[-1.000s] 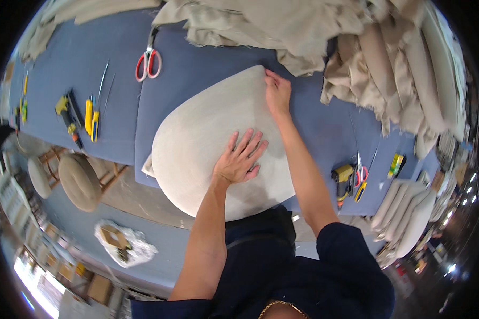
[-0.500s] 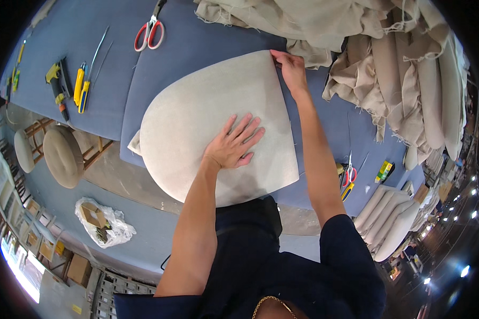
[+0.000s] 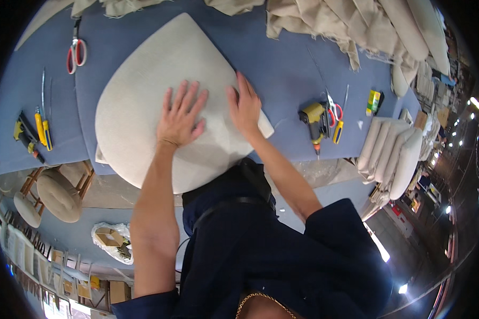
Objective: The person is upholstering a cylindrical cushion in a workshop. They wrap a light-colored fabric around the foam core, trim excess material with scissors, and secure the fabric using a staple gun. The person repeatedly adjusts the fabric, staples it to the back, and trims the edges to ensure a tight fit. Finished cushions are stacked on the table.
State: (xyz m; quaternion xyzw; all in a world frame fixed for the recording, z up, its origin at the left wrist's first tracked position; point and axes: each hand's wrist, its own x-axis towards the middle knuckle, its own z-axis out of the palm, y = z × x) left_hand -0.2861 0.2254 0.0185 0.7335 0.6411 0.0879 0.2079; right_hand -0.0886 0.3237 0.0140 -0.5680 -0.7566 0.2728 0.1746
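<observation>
A beige fabric-covered seat cushion point(image 3: 138, 106), rounded on the left and straight-sided on the right, lies on the blue-grey covered table point(image 3: 282, 69) in front of my body. My left hand point(image 3: 182, 117) rests flat on its top with the fingers spread. Along the cushion's straight right edge lies my right hand point(image 3: 245, 109), its fingers stretched out and thumb apart, touching the fabric. Neither hand grips anything. A small flap of cloth sticks out at the cushion's lower left.
Red-handled scissors point(image 3: 76, 53), a staple gun point(image 3: 25, 135) and yellow-handled tools point(image 3: 43, 130) lie left. To the right are another staple gun point(image 3: 315, 125), more scissors point(image 3: 335, 110) and a small yellow-green box point(image 3: 373, 102). Beige fabric pieces point(image 3: 324, 21) cover the far side; stacked cushions point(image 3: 391, 149) stand right.
My right hand has come from the cushion's far corner down to the middle of its straight edge. My left hand stays flat on top. The whole view has turned and shifted.
</observation>
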